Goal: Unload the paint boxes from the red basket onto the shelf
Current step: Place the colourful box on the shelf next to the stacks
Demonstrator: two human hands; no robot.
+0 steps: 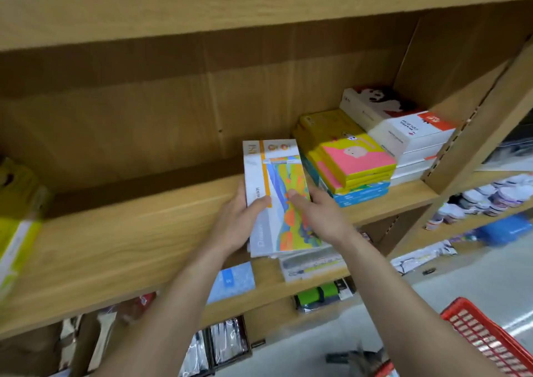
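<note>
A stack of white paint boxes (277,180) with a colourful landscape print and an orange stripe rests on the wooden shelf (121,241), its near end past the shelf's front edge. My left hand (239,223) grips the stack's left side, thumb on top. My right hand (317,212) holds the right side, fingers on the printed lid. The red basket (487,339) shows only as a corner at the bottom right, below my right forearm; its contents are hidden.
Right of the held stack lie yellow-and-pink boxes on blue ones (349,157), then white boxes (403,134) against the shelf's side panel. Yellow-green boxes (17,223) sit at the far left. The shelf board above is close overhead. Packaged goods fill lower shelves.
</note>
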